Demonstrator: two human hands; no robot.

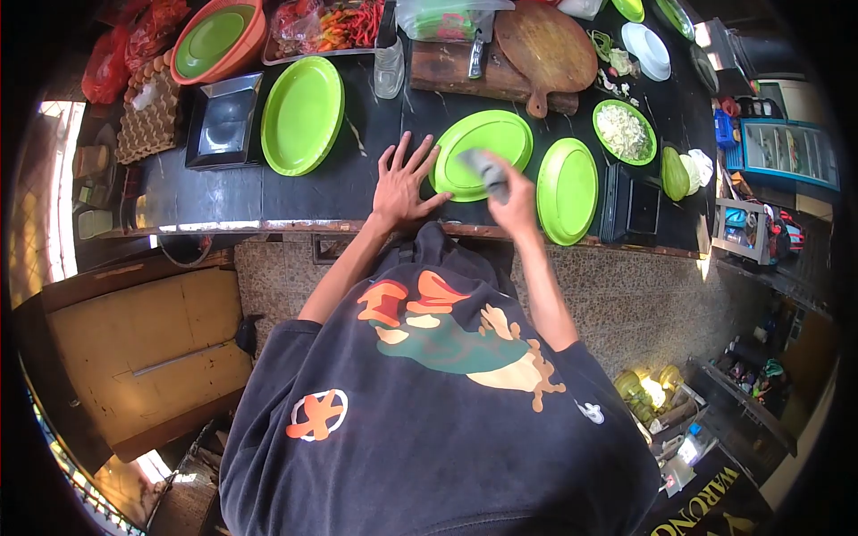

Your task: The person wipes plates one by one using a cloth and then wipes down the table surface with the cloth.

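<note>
A bright green oval plate (469, 134) lies on the black counter in front of me. My left hand (404, 186) is open, fingers spread flat on the counter, with its thumb side at the plate's left edge. Over the plate, my right hand (516, 205) is closed around a grey cloth (488, 171), which is slightly blurred and lies against the plate's surface. Just to the right is another green oval plate (568, 192). A third green plate (303, 116) lies further left, beyond my left hand.
Black square dishes (225, 123) and egg trays (147, 125) are at left. Behind stand a glass (389, 71), a red chilli tray (349, 27), a knife (476, 55) and a round wooden board (547, 45). A bowl of chopped white food (623, 131) and black trays (630, 204) are at right.
</note>
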